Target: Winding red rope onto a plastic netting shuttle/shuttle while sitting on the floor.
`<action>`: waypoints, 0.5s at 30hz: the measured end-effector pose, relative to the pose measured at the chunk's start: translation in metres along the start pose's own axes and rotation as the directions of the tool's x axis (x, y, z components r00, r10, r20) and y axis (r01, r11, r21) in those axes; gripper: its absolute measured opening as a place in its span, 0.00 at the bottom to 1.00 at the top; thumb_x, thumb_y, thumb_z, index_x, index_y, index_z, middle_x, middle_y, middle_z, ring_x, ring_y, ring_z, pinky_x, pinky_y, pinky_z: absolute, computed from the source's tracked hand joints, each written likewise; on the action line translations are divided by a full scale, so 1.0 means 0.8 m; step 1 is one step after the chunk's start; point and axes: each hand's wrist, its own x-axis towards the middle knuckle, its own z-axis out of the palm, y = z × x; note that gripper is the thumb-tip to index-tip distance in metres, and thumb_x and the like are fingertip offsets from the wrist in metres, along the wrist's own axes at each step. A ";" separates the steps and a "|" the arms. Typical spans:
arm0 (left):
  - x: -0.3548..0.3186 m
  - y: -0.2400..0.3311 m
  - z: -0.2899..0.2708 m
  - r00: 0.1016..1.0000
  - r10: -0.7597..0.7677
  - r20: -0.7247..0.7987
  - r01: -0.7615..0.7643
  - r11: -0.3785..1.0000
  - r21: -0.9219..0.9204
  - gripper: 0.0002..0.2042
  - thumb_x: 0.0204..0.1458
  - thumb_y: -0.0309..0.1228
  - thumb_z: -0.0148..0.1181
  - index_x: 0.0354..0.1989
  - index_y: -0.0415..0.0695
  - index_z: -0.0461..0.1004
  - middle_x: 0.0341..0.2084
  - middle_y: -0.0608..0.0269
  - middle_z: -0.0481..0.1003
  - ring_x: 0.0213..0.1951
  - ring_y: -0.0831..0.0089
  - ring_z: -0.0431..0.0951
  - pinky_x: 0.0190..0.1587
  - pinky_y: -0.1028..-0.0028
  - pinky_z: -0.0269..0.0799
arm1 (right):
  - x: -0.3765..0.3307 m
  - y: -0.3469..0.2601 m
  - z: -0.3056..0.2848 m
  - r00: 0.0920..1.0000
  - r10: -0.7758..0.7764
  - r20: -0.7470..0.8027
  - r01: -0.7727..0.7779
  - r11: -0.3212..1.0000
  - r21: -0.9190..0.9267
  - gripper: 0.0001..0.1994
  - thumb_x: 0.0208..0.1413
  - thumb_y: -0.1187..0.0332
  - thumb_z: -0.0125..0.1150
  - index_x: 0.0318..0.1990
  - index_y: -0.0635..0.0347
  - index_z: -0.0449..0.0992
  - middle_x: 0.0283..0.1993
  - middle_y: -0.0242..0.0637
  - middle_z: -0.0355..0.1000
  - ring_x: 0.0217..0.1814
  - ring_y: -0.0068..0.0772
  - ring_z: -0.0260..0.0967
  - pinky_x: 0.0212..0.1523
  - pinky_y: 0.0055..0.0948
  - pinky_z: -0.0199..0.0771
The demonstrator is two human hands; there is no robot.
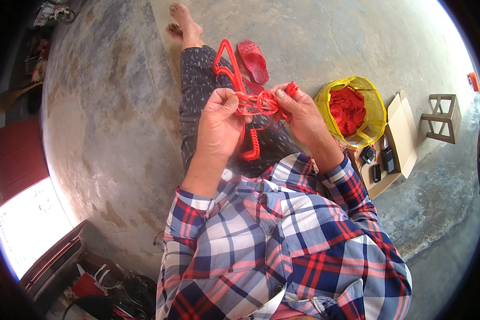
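Observation:
My left hand (218, 124) pinches one side of a loose tangle of thin red cord (260, 103) in front of my lap. Gripped in the fingers of my right hand (307, 116) is the other side of the tangle, and a bunched part of it sticks up above the fist. Below and behind the cord, a thicker red braided-looking strip (228, 60) lies over my dark patterned trousers. It makes an angular loop at the far end and a ribbed curl near my shirt. The cord hides its middle part, so I cannot tell whether the two are joined.
Right of my right hand stands a yellow bag (378, 106) filled with red cord. Beside it an opened cardboard box (404, 128) holds several small black devices. A small stool (448, 118) stands farther right. Red slippers (252, 60) lie by my leg on the concrete floor.

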 end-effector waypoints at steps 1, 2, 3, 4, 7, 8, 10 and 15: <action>0.001 0.000 0.000 0.999 -0.023 0.022 0.025 0.997 -0.075 0.04 0.55 0.27 0.57 0.37 0.45 0.69 0.28 0.65 0.74 0.27 0.75 0.70 0.32 0.72 0.68 | 0.000 0.001 -0.004 1.000 -0.001 0.000 0.001 1.000 0.001 0.10 0.63 0.63 0.53 0.43 0.60 0.73 0.35 0.26 0.72 0.33 0.18 0.68 0.35 0.20 0.67; 0.002 0.001 0.000 0.998 -0.045 0.045 0.051 0.988 -0.148 0.05 0.56 0.28 0.57 0.37 0.45 0.69 0.27 0.64 0.74 0.26 0.75 0.70 0.32 0.73 0.68 | 0.000 0.004 -0.011 0.995 -0.016 0.097 0.032 0.987 -0.159 0.09 0.63 0.64 0.54 0.41 0.59 0.74 0.35 0.27 0.73 0.34 0.18 0.68 0.34 0.20 0.68; 0.004 0.002 -0.003 0.998 -0.043 0.043 0.048 0.988 -0.147 0.05 0.56 0.28 0.57 0.37 0.45 0.69 0.27 0.64 0.74 0.26 0.75 0.70 0.32 0.73 0.68 | 0.000 0.004 -0.012 0.980 -0.013 0.198 0.076 0.947 -0.311 0.08 0.62 0.65 0.55 0.40 0.59 0.76 0.35 0.29 0.73 0.35 0.19 0.68 0.33 0.20 0.69; 0.007 0.003 -0.009 0.997 -0.042 0.063 0.051 0.985 -0.163 0.05 0.56 0.28 0.57 0.36 0.45 0.68 0.26 0.65 0.73 0.25 0.77 0.69 0.30 0.75 0.67 | -0.001 0.004 -0.010 0.979 -0.013 0.202 0.076 0.948 -0.310 0.08 0.62 0.65 0.55 0.40 0.59 0.76 0.35 0.29 0.73 0.35 0.19 0.68 0.33 0.20 0.69; 0.007 0.005 -0.016 0.980 -0.082 0.179 0.109 0.984 -0.142 0.05 0.55 0.28 0.58 0.35 0.45 0.68 0.23 0.67 0.71 0.23 0.79 0.68 0.26 0.77 0.64 | 0.000 0.001 -0.008 0.969 0.083 0.233 -0.006 0.949 -0.314 0.08 0.60 0.66 0.57 0.37 0.60 0.78 0.34 0.28 0.74 0.33 0.18 0.68 0.34 0.19 0.67; 0.005 0.005 -0.017 0.955 -0.125 0.270 0.157 0.982 -0.102 0.05 0.54 0.28 0.59 0.34 0.45 0.69 0.21 0.69 0.70 0.21 0.81 0.68 0.24 0.79 0.63 | 0.005 0.001 -0.013 0.993 0.017 0.119 0.006 0.980 -0.197 0.08 0.60 0.66 0.58 0.38 0.61 0.77 0.34 0.29 0.74 0.33 0.18 0.68 0.34 0.19 0.67; -0.004 0.005 -0.004 0.952 -0.235 0.195 0.185 0.952 0.244 0.06 0.53 0.27 0.60 0.34 0.45 0.69 0.21 0.70 0.70 0.21 0.82 0.67 0.23 0.80 0.62 | 0.009 0.001 -0.018 0.999 -0.035 -0.004 0.034 0.996 -0.079 0.08 0.60 0.66 0.58 0.39 0.62 0.77 0.34 0.29 0.74 0.33 0.18 0.68 0.34 0.19 0.66; -0.003 -0.002 0.009 0.964 -0.217 0.154 0.002 0.585 0.811 0.08 0.48 0.25 0.64 0.27 0.45 0.68 0.19 0.74 0.69 0.20 0.88 0.65 0.22 0.85 0.56 | -0.005 -0.013 -0.002 1.000 -0.005 0.017 0.005 1.000 -0.025 0.13 0.62 0.62 0.55 0.45 0.61 0.78 0.34 0.29 0.75 0.33 0.15 0.67 0.35 0.19 0.67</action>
